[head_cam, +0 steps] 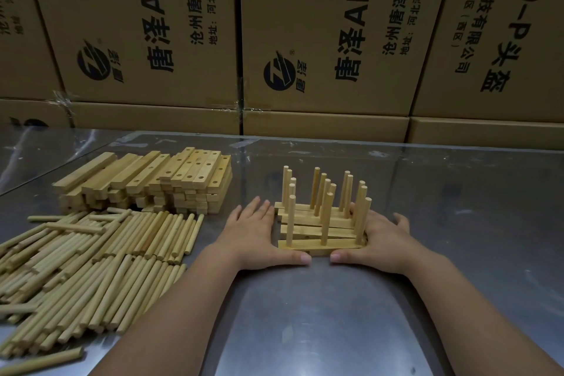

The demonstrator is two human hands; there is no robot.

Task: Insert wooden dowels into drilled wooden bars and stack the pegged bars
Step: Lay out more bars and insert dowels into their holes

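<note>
So, the pegged bars (317, 227) sit mid-table in a tight row. They're pale wood, long axes running left-right, pegs (316, 188) standing upright. The left hand (256, 232) lies flat against their left ends, fingers straight and together. The right hand (381, 238) mirrors it, fingers partly hidden behind pegs. It's a scuffed shiny metal table (305, 314), with loose dowels (91, 259) and drilled bars (146, 183) piled left and printed cardboard boxes (320, 33) behind.

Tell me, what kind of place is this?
Probably a warehouse or small factory workroom: printed cardboard cartons stacked behind a metal worktable, with bulk piles of loose dowels and drilled bars awaiting assembly.
</note>
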